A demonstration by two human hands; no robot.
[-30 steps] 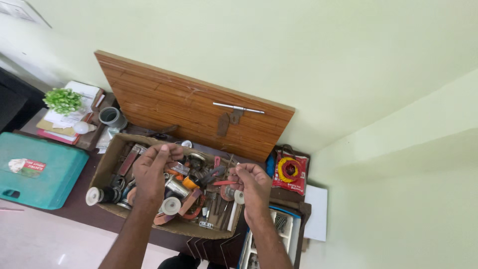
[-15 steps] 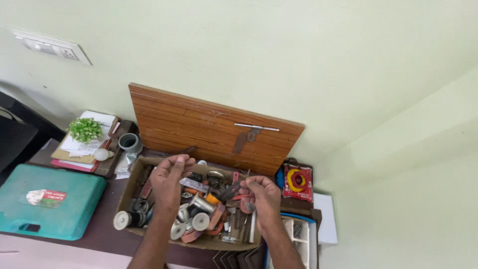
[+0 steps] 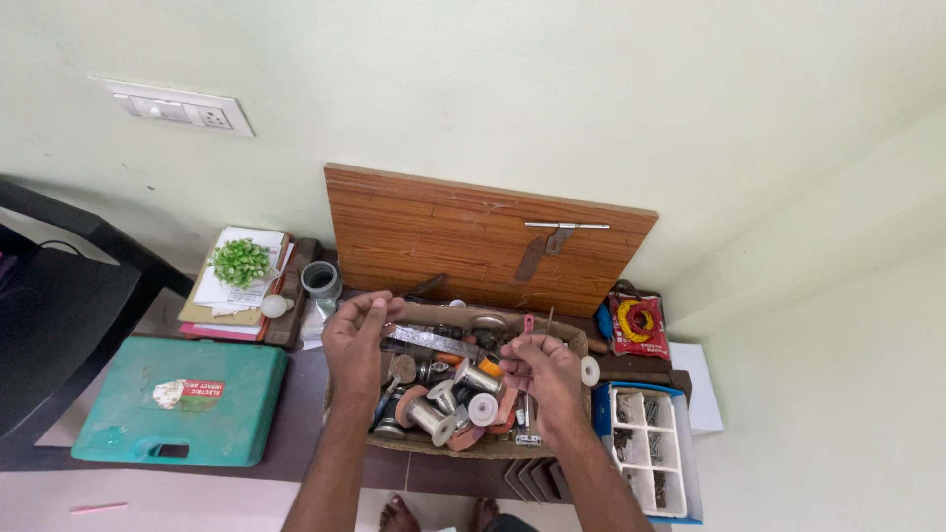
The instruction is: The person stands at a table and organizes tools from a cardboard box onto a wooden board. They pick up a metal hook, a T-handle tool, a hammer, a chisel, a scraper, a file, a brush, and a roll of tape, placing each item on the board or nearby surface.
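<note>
An open cardboard box [image 3: 463, 449] full of spools, metal parts and hand tools stands on a dark table. My left hand [image 3: 355, 343] hovers over the box's left end with its fingertips pinched together; I cannot see whether anything is between them. My right hand [image 3: 540, 372] is over the box's right half and pinches a thin metal pin [image 3: 549, 317] that sticks upward. A silver spool [image 3: 476, 377] and a white-ended spool [image 3: 482, 409] lie between my hands.
A wooden board [image 3: 463, 232] with a metal latch leans on the wall behind the box. A green plastic case [image 3: 177, 399] lies at left, and a compartment box [image 3: 645, 443] of small parts at right. A red packet [image 3: 636, 323], a grey pipe fitting [image 3: 320, 279], a small plant [image 3: 239, 261] on papers and a black chair [image 3: 59, 305] surround them.
The view has shifted, so the box and both hands sit further right and lower in frame. Both hands keep their pinched poses over the box, slightly closer to its rear edge.
</note>
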